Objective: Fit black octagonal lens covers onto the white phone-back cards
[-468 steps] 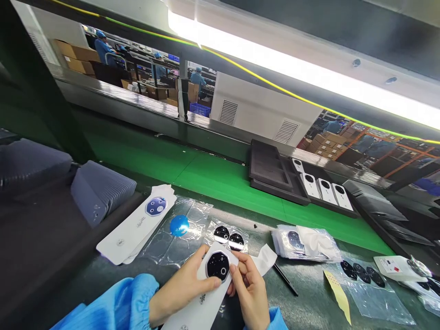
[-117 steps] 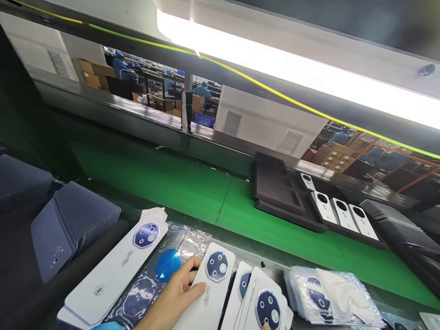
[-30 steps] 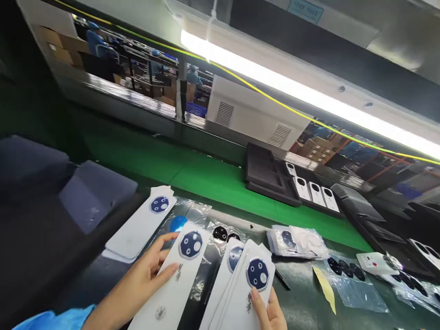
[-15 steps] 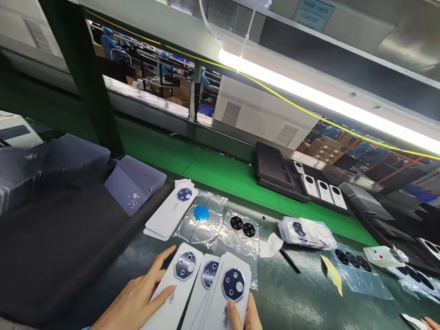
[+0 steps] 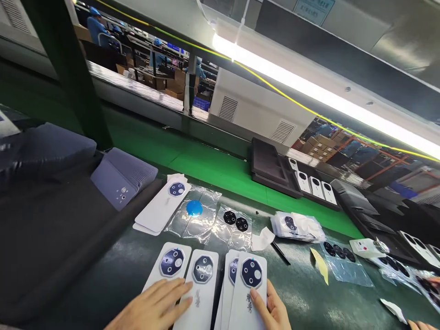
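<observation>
Two white phone back covers with dark eight-sided camera plates lie side by side on the bench, a left one (image 5: 154,277) and a second one (image 5: 206,305). Across both rests my left hand (image 5: 154,305), palm down with fingers stretched out. My right hand (image 5: 275,309) grips a small overlapping stack of similar phone back covers (image 5: 242,316), thumb on the top one and fingers along its right edge. Dark lettering shows below the top cover's camera plate. Beyond my hands lie a clear sheet with a blue disc (image 5: 194,208) and one with black camera plates (image 5: 229,217).
More white covers (image 5: 158,206) lie at left, near a row of blue-grey panels (image 5: 120,178) on black foam. To the right are a bagged stack (image 5: 297,227), a black stick (image 5: 281,253), a yellow paper (image 5: 319,266) and a white bottle (image 5: 365,247). Another person's hand (image 5: 420,325) shows at bottom right.
My right hand has moved right with its stack, away from the covers at left. A second cover now lies separately beside the left one, and my left hand has spread over both.
</observation>
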Tool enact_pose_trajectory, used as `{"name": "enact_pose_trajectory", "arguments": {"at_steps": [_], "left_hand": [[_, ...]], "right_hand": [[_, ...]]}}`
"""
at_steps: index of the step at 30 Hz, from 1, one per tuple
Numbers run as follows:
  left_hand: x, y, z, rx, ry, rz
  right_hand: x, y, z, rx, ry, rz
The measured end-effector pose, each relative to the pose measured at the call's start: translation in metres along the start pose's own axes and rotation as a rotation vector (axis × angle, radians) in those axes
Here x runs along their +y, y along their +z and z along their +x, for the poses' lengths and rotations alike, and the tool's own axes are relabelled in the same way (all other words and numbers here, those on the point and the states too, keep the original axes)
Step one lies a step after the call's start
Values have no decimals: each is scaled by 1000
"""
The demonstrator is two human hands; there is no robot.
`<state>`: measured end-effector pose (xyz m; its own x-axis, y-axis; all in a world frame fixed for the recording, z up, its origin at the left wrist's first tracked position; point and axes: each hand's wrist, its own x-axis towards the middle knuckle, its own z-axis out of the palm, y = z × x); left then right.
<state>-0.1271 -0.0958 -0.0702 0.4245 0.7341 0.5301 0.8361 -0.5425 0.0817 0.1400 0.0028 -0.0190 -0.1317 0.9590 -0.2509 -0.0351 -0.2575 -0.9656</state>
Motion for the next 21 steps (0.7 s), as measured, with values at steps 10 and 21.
{"name": "enact_pose_trajectory", "arguments": {"at_steps": [10, 21], "left_hand": [[-16, -2, 8, -175, 124, -167], [25, -6, 65, -73, 322, -19]], "right_hand": [[20, -6, 1, -15, -89, -133], [16, -1, -8, 88, -308, -422]]}}
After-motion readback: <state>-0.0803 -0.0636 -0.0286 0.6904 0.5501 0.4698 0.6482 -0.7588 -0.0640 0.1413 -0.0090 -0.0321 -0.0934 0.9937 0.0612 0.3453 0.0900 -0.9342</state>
